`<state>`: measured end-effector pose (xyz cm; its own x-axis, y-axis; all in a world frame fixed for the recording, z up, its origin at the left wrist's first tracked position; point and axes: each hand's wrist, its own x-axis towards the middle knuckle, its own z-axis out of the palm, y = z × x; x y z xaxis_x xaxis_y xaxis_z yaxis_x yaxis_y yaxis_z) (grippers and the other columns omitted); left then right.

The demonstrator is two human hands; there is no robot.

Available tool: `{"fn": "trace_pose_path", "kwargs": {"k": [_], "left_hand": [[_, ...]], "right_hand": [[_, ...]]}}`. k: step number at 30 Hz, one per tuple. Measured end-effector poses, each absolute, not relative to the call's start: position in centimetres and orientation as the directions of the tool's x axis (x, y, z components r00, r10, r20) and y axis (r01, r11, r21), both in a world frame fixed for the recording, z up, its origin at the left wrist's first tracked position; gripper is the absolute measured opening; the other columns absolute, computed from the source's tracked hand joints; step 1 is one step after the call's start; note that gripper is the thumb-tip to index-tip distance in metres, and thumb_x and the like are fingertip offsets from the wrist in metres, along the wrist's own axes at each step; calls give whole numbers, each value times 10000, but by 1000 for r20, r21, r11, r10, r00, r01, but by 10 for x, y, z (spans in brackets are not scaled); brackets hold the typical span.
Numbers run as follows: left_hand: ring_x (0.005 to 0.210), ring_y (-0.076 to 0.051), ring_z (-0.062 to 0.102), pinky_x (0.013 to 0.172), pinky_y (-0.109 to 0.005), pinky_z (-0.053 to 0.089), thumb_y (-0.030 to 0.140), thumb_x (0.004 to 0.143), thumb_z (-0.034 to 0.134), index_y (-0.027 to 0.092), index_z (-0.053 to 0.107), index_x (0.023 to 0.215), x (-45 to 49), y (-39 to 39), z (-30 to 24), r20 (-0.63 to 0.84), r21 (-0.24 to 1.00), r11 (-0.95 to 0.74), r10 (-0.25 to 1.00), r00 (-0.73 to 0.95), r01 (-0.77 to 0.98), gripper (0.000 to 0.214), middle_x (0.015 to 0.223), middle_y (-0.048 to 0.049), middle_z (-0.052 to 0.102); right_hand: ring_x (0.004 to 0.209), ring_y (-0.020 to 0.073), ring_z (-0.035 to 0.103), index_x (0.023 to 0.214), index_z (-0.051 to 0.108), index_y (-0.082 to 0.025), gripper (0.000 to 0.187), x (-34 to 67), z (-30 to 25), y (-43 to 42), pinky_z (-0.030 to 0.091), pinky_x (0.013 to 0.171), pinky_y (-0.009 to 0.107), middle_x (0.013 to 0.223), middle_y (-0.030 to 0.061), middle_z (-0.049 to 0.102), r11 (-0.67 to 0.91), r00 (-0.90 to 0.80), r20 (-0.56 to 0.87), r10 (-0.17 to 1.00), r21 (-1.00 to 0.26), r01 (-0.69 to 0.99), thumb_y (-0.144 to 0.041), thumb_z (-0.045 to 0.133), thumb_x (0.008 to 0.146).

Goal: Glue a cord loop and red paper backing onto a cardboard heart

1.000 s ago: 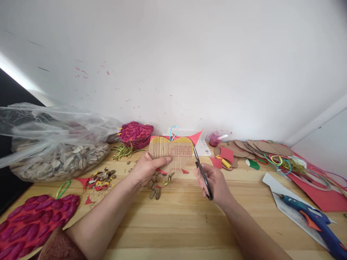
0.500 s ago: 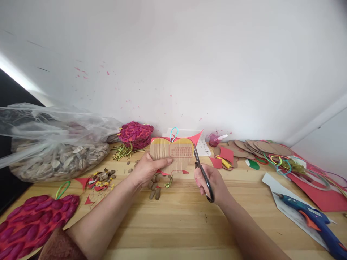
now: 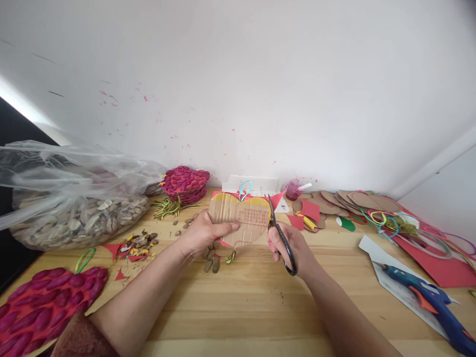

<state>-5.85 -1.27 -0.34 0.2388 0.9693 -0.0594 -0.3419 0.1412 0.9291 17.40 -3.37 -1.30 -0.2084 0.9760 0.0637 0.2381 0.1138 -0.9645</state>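
My left hand (image 3: 206, 232) grips the left side of a heart-shaped cardboard piece (image 3: 249, 229), thumb on its printed face. A light-blue cord loop (image 3: 245, 190) stands up at its top notch. Red paper (image 3: 277, 199) shows behind its upper edge and juts out at the right. Black-handled scissors (image 3: 285, 247) are in my right hand (image 3: 292, 245), their blades pointing up along the cardboard's right edge, beside the red paper. Brown seed-like pieces (image 3: 211, 260) lie below my left hand. A small green twist (image 3: 230, 257) hangs or lies under the cardboard's bottom; I cannot tell which.
A clear plastic bag (image 3: 82, 213) of dried pieces stands at left. Nearer lies a magenta-studded heart (image 3: 52, 302); a similar stack (image 3: 186, 184) is by the wall. At right are a blue glue gun (image 3: 420, 292), cardboard pieces (image 3: 366, 201) and a pink-stained cup (image 3: 293, 189).
The cardboard heart has shifted slightly right and down and tilted, so more of its lower point shows. The scissors blades now sit close against its right edge.
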Motion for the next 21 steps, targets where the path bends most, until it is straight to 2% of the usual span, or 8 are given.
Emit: {"fn": "trace_pose_path", "kwargs": {"k": [5,10,21], "left_hand": [[822,-235,751,781,-326,616,208,609,889,129,761,986,-62,-11,-4,-73,938,149,967,242,-312,406,977,-117,777],[815,-237,746,771,-333,611,231,610,892,141,763,978,-65,-9,-5,-62,944,134,970,236,-301,399,973,-114,778],[782,-233,740,739,-325,601,215,564,911,137,753,954,-67,-6,3,-86,937,152,973,213,-316,428,934,-103,776]], "right_hand": [[385,112,408,609,386,-237,575,174,-8,-34,278,404,287,528,-22,442,121,-206,64,976,-954,274,-746,538,830],[377,99,378,623,410,-234,566,177,-10,-32,265,378,277,511,-30,450,120,-196,65,978,-952,283,-737,615,782],[372,91,333,601,379,-244,550,178,-6,-33,239,357,266,467,-53,395,98,-162,51,985,-950,296,-692,643,783]]}}
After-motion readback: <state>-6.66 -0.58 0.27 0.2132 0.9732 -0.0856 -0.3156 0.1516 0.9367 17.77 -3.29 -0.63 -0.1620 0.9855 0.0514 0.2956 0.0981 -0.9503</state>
